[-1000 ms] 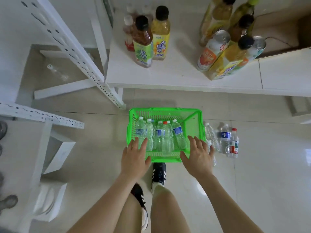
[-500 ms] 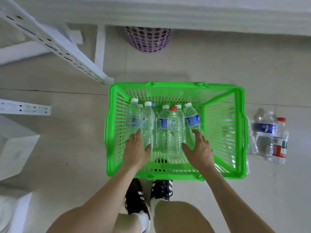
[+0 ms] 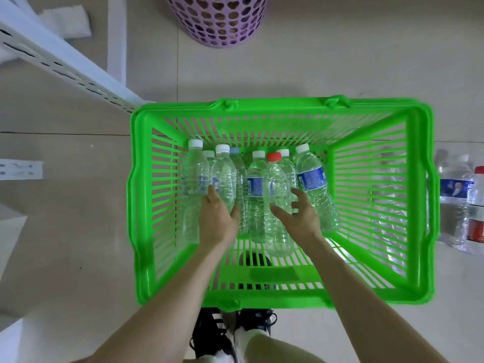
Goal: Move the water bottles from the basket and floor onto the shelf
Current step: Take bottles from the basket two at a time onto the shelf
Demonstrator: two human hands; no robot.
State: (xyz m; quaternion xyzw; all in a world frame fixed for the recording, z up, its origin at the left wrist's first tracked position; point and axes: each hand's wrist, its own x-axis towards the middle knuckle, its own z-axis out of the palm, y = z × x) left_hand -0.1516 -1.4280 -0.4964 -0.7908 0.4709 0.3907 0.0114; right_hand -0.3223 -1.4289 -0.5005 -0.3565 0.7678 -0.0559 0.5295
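Observation:
A green plastic basket [image 3: 146, 205] stands on the floor in front of my feet. Several clear water bottles [image 3: 255, 195] lie side by side in its left half, caps pointing away from me; one has a red cap [image 3: 274, 156]. My left hand [image 3: 217, 218] lies over the second bottle from the left [image 3: 222, 176], with fingers on its left side and thumb on its right. My right hand [image 3: 301, 216] hovers with spread fingers over the red-capped bottle and the blue-labelled bottle [image 3: 313, 184] at the right. More water bottles [image 3: 455, 203] lie on the floor right of the basket.
A purple perforated bin [image 3: 217, 19] stands on the floor beyond the basket. A white slotted shelf upright [image 3: 65, 58] slants across the upper left. My shoes [image 3: 235, 334] are just behind the basket's near rim. The right half of the basket holds nothing.
The view has dropped closer to the basket. Both hands have reached deeper in, the left one closing round a bottle and the right one spreading over the bottles at the right.

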